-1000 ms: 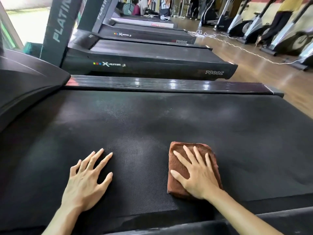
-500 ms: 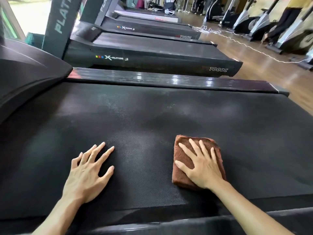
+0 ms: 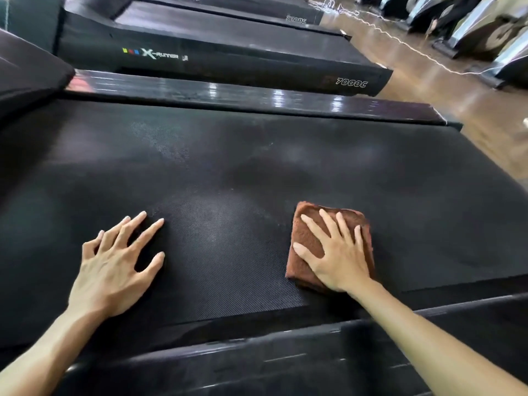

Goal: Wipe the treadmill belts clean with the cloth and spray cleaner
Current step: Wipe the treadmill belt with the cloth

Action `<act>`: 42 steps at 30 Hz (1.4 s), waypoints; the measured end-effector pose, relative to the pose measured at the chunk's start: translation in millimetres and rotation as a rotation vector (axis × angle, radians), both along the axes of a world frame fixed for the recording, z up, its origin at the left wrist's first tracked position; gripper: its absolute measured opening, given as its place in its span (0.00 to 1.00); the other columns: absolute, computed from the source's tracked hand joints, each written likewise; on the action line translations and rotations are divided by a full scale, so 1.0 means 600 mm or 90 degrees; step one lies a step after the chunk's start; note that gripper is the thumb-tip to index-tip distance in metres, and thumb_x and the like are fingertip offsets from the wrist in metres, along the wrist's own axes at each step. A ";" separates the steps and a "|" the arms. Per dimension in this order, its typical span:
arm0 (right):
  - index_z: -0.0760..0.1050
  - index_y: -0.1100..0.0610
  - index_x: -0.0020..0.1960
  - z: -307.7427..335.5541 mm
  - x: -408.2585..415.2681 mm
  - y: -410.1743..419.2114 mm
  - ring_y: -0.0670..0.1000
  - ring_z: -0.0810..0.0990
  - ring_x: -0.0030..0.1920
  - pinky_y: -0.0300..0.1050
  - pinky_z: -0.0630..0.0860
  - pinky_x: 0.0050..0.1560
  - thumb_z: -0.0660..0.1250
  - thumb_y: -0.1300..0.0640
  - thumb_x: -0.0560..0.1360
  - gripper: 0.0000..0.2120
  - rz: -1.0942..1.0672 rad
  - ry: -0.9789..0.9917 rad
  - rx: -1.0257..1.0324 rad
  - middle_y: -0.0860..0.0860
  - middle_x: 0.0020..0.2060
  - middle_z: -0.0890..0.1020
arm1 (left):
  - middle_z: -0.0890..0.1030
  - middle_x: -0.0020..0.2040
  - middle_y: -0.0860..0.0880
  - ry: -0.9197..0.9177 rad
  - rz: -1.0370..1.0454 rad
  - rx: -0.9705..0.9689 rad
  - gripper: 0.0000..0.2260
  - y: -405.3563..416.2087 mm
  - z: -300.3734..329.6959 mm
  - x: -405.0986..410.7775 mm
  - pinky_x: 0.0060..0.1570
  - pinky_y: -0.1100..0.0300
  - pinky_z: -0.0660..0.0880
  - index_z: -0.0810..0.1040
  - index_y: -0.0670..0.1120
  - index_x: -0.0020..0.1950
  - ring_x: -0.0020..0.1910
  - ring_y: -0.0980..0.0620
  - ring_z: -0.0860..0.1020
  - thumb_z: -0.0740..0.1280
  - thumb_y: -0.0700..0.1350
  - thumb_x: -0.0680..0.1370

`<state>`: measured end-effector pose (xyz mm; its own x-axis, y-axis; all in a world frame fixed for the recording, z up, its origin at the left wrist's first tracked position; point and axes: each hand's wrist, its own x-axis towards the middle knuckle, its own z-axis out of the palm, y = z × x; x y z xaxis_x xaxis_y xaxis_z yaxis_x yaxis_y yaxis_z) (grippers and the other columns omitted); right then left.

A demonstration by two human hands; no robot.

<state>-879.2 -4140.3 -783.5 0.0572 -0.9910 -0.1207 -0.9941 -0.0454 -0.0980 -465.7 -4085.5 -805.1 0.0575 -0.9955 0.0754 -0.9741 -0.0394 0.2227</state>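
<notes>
A wide black treadmill belt (image 3: 257,167) fills the middle of the view, with pale dusty patches on its texture. A folded brown cloth (image 3: 307,238) lies on the belt near its front edge, right of centre. My right hand (image 3: 340,255) presses flat on the cloth with fingers spread. My left hand (image 3: 114,267) rests flat on the bare belt to the left, fingers spread, holding nothing. No spray cleaner is in view.
A glossy side rail (image 3: 257,98) borders the belt's far side, and a dark rail (image 3: 285,361) runs along the near side. Another treadmill (image 3: 228,50) marked 7000C stands beyond. Wooden floor (image 3: 428,72) with a white cable (image 3: 400,41) and more machines lie at the right.
The view has tilted downward and moved closer. My right hand with the cloth has slid slightly toward the near edge; my left hand stays in place on the belt.
</notes>
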 end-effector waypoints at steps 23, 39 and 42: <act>0.45 0.30 0.81 -0.005 0.021 0.021 0.55 0.39 0.84 0.66 0.39 0.80 0.42 0.20 0.74 0.38 0.159 0.005 -0.004 0.42 0.84 0.43 | 0.57 0.82 0.58 -0.003 0.004 0.007 0.30 0.003 0.003 -0.003 0.75 0.47 0.54 0.57 0.67 0.80 0.82 0.54 0.52 0.48 0.68 0.77; 0.47 0.31 0.81 -0.002 0.066 -0.025 0.52 0.38 0.83 0.66 0.35 0.80 0.42 0.20 0.73 0.39 0.171 -0.042 0.016 0.42 0.84 0.45 | 0.57 0.82 0.59 -0.004 0.003 0.013 0.30 0.002 0.007 -0.004 0.76 0.47 0.54 0.57 0.67 0.80 0.81 0.54 0.53 0.47 0.68 0.77; 0.48 0.30 0.81 -0.005 0.023 -0.062 0.51 0.38 0.83 0.66 0.37 0.80 0.44 0.22 0.75 0.35 0.013 -0.024 0.031 0.42 0.84 0.45 | 0.57 0.82 0.59 -0.008 0.003 0.017 0.30 0.003 0.005 -0.006 0.76 0.47 0.53 0.57 0.67 0.80 0.82 0.54 0.52 0.47 0.68 0.77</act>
